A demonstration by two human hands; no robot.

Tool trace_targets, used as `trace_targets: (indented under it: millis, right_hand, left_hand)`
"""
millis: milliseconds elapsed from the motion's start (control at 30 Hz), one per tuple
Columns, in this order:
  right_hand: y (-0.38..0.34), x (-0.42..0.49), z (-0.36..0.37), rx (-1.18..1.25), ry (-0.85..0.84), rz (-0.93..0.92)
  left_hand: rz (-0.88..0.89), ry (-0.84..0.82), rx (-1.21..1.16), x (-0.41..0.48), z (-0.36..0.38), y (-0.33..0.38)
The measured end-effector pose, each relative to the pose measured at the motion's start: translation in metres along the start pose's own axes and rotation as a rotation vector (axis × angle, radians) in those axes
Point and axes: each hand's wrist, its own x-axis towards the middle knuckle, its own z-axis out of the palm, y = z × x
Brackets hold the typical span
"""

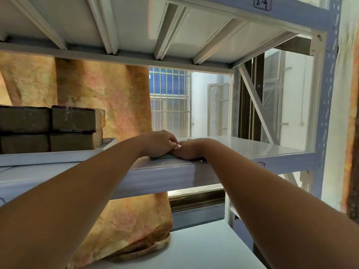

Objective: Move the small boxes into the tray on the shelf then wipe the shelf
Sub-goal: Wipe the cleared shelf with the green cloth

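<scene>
White metal shelf (242,146) runs across in front of us, and we place everything else against it. At its left end sits the tray (58,157), shallow and white. Four brown boxes (73,119) are in it, two stacked on two, with glossy tape on the upper right one. The rest of the shelf, to the right of the tray, is bare and shiny.

Both our arms reach up to the shelf's front edge, just right of the tray, where our hands meet. Our left hand (159,143) lies knuckles up with its fingers bent, their tips resting on our right hand (192,150). The right hand lies low on the edge, its fingers hidden under the left. A green cloth (165,157) peeks out beneath both hands, against the shelf's front lip. Both hands bear on it, but we cannot tell whether either one actually grips it or only presses.

Behind the shelf's left half hangs an orange flowered curtain (97,98), which drops past the shelf and bunches on the board (194,249) below. Behind the shelf's middle is a barred window (169,101). Above the shelf, at the upper right, a beam carries a handwritten label (262,3) reading "2-4".
</scene>
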Motion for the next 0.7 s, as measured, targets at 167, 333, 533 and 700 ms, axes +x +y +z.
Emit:
trace_targets:
  millis: [167, 333, 533, 700]
  right_hand:
    - [0.051, -0.004, -0.021, -0.002, 0.377, 0.037]
    - [0.09, -0.015, -0.021, 0.254, 0.311, 0.032]
    - [0.106, -0.028, -0.02, 0.326, 0.151, -0.03]
    - [0.109, -0.026, -0.024, 0.101, 0.325, -0.044]
  left_hand:
    - [0.079, -0.087, -0.013, -0.011, -0.002, -0.006]
    - [0.11, -0.079, 0.047, -0.015, -0.009, -0.014]
    - [0.108, 0.091, 0.217, -0.008, -0.007, -0.019]
    - [0.048, 0.142, -0.005, -0.003, -0.019, -0.034]
